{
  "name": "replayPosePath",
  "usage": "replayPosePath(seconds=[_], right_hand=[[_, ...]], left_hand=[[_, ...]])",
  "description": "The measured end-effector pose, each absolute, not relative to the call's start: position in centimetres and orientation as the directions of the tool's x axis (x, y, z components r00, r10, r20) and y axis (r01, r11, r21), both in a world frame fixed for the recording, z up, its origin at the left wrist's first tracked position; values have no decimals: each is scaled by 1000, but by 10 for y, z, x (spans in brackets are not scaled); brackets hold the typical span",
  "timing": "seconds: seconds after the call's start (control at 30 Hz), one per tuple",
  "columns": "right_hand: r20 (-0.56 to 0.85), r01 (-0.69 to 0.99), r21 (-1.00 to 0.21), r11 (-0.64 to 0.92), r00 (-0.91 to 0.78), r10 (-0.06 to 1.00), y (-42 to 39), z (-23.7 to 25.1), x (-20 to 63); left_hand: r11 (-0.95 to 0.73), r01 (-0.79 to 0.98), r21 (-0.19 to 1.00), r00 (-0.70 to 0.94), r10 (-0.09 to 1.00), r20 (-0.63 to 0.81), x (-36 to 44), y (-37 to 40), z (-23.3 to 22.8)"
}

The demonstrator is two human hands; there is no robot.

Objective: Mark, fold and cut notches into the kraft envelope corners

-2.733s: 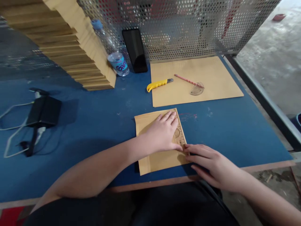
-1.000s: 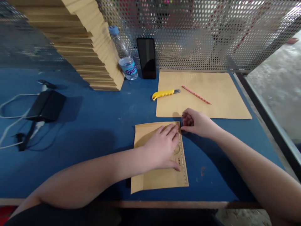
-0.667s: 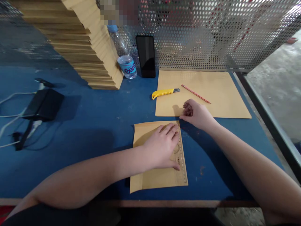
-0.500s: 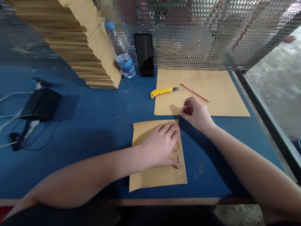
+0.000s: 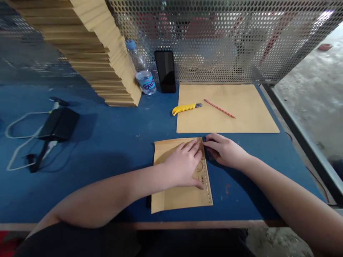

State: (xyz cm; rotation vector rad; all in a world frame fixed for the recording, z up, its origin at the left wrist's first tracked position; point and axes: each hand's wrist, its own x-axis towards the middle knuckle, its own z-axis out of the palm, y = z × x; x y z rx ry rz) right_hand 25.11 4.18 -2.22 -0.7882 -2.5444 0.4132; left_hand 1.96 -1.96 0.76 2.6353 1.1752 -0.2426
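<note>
A small brown paper sheet (image 5: 179, 198) lies on the blue table (image 5: 112, 142) near its front edge. A translucent ruler (image 5: 205, 184) runs along the sheet's right side. My left hand (image 5: 184, 166) lies flat on the ruler and the sheet and presses them down. My right hand (image 5: 226, 151) rests at the sheet's top right corner, fingers curled, their tips against the ruler's far end. A small brownish translucent piece seems pinched under those fingers, mostly hidden.
Behind lies a large brown sheet (image 5: 246, 117) with a yellow utility knife (image 5: 184, 108) and a red pencil (image 5: 219, 108) on it. A water bottle (image 5: 144, 76), a black phone (image 5: 166, 71) and a tall paper stack (image 5: 107, 64) stand before a perforated metal screen (image 5: 227, 43). A black box with cables (image 5: 59, 123) sits at the left.
My right hand went from the sheet's lower right edge up to the large sheet and has come back down to the small sheet's top right corner. The left hand stayed on the ruler.
</note>
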Motion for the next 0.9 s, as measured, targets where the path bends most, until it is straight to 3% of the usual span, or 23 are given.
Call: replayPosePath(seconds=[0.33, 0.9], right_hand=[[379, 559, -264, 786, -689, 618, 34, -25, 248], [259, 558, -172, 812, -770, 583, 29, -19, 241]], left_hand=[[-651, 743, 154, 668, 712, -216, 19, -20, 7], [-639, 752, 163, 659, 715, -232, 19, -21, 11]])
